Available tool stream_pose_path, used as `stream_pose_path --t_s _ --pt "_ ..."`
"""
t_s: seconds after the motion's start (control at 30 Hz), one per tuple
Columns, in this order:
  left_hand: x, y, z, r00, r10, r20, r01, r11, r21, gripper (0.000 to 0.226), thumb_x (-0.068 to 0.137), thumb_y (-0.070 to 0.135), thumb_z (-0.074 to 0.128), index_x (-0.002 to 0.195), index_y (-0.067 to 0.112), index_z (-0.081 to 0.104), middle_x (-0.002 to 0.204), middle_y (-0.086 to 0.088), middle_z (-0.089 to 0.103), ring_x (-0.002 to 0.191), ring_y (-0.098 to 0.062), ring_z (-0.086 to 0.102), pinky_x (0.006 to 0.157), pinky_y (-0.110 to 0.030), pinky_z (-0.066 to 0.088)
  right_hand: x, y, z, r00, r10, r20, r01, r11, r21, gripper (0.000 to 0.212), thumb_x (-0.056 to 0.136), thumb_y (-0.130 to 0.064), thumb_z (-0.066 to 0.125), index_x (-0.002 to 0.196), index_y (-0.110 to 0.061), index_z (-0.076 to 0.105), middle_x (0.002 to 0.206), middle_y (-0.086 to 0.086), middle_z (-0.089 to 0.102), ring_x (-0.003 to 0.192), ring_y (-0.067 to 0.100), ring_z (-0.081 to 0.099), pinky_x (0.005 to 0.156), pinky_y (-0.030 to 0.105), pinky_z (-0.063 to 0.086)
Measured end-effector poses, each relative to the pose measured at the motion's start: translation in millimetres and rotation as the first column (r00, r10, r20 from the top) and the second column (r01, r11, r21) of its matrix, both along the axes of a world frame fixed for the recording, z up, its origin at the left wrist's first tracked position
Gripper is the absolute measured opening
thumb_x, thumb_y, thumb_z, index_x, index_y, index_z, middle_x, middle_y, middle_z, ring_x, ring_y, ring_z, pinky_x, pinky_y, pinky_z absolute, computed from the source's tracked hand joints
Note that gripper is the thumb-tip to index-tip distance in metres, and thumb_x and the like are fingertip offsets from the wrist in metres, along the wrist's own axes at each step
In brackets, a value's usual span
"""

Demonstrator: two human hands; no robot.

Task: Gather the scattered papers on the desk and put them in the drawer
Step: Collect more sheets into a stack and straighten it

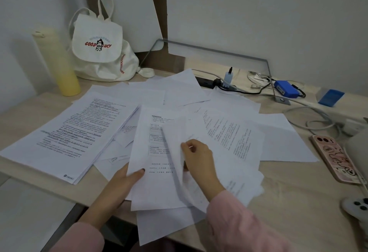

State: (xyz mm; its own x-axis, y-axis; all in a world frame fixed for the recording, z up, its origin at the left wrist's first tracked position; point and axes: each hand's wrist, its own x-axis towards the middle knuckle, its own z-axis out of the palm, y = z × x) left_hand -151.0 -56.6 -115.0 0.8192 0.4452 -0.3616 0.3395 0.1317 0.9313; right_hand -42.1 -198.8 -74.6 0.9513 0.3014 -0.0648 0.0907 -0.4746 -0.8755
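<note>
White printed papers lie scattered over the light wooden desk. A thick stack sits at the left. Loose sheets fan out across the middle and back. My left hand grips the left edge of a printed sheet near the front of the desk, thumb on top. My right hand pinches a curled sheet and lifts it above that page. More sheets lie to the right. One sheet hangs over the front edge. No drawer is visible.
A yellow bottle and a white canvas backpack stand at the back left. A power strip, cables, a blue box and a glass stand sit at the back right. A pink phone and a white controller lie at the right.
</note>
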Motion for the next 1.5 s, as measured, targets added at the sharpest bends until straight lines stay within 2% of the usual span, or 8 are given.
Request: stream_pose_path --t_s 0.17,0.5,0.7,0.87,1.03,1.13,1.3,1.5 --pt "1 -3 2 0.999 0.037 0.005 -0.037 0.999 0.004 0.019 0.094 0.021 0.051 0.113 0.021 0.056 0.101 0.003 0.066 0.092 -0.015 0.062 0.073 -0.027 0.047 3 12 3 0.870 0.201 -0.451 -0.013 0.922 0.387 0.020 0.095 -0.020 0.049 0.110 -0.009 0.056 0.095 0.009 0.065 0.079 0.019 0.064 0.071 0.025 0.053" --pt "4 -8 5 0.998 0.061 0.018 -0.061 0.998 -0.028 0.021 0.091 0.032 0.055 0.111 0.026 0.055 0.096 0.012 0.064 0.089 -0.008 0.060 0.077 -0.026 0.046 57 -101 -18 0.998 -0.054 0.044 0.069 0.810 -0.582 0.046 0.088 -0.026 0.056 0.129 -0.008 0.047 0.128 0.016 0.045 0.117 0.031 0.044 0.096 0.035 0.038" --pt "5 -16 5 0.999 0.003 0.038 -0.001 1.000 -0.027 0.025 0.088 0.019 0.060 0.110 0.029 0.054 0.098 0.012 0.064 0.091 -0.007 0.061 0.072 -0.022 0.048 48 -101 -13 0.967 0.011 -0.253 -0.049 0.988 -0.145 0.019 0.089 -0.012 0.058 0.106 -0.005 0.063 0.087 0.005 0.062 0.071 0.015 0.056 0.061 0.018 0.044" --pt "5 -16 1 1.000 0.020 0.014 -0.021 0.998 0.053 0.035 0.090 0.010 0.057 0.120 0.024 0.046 0.107 0.003 0.057 0.088 -0.006 0.055 0.069 -0.019 0.043 70 -128 -13 0.877 -0.403 -0.261 0.436 0.896 0.083 0.042 0.088 -0.007 0.055 0.129 -0.007 0.049 0.130 0.014 0.048 0.111 0.031 0.052 0.079 0.033 0.042" --pt "5 -18 3 1.000 0.026 0.003 -0.026 0.997 0.067 0.038 0.092 0.009 0.054 0.128 0.019 0.046 0.109 0.001 0.057 0.093 -0.014 0.055 0.072 -0.023 0.044 69 -142 -5 0.818 -0.238 -0.524 0.505 0.735 0.454 0.032 0.089 0.007 0.043 0.062 -0.009 0.040 0.040 0.002 0.053 0.042 0.019 0.055 0.042 0.018 0.047" --pt "5 -18 3 1.000 0.021 -0.018 -0.019 0.996 0.082 0.039 0.093 0.009 0.052 0.131 0.015 0.046 0.114 -0.004 0.057 0.100 -0.019 0.054 0.078 -0.029 0.044 63 -136 -5 0.883 -0.161 -0.441 0.339 0.869 0.361 0.018 0.091 0.001 0.049 0.076 -0.003 0.058 0.078 0.011 0.067 0.071 0.024 0.064 0.074 0.038 0.053" --pt "4 -18 3 0.999 0.029 -0.046 -0.025 0.995 0.098 0.036 0.095 0.009 0.048 0.130 0.015 0.047 0.119 -0.008 0.057 0.102 -0.022 0.054 0.087 -0.034 0.043 68 -136 -1 0.940 -0.340 0.004 0.340 0.940 0.010 0.029 0.087 -0.002 0.046 0.059 -0.002 0.035 0.060 0.009 0.039 0.064 0.021 0.038 0.055 0.032 0.036" --pt "4 -19 1 0.997 0.056 -0.059 -0.051 0.995 0.083 0.037 0.096 0.009 0.045 0.133 0.011 0.046 0.112 -0.007 0.058 0.098 -0.024 0.055 0.085 -0.035 0.043 52 -146 34 0.862 -0.409 0.299 0.339 0.904 0.259 0.023 0.094 -0.008 0.044 0.072 -0.005 0.052 0.067 0.003 0.051 0.062 0.012 0.043 0.057 0.027 0.034"
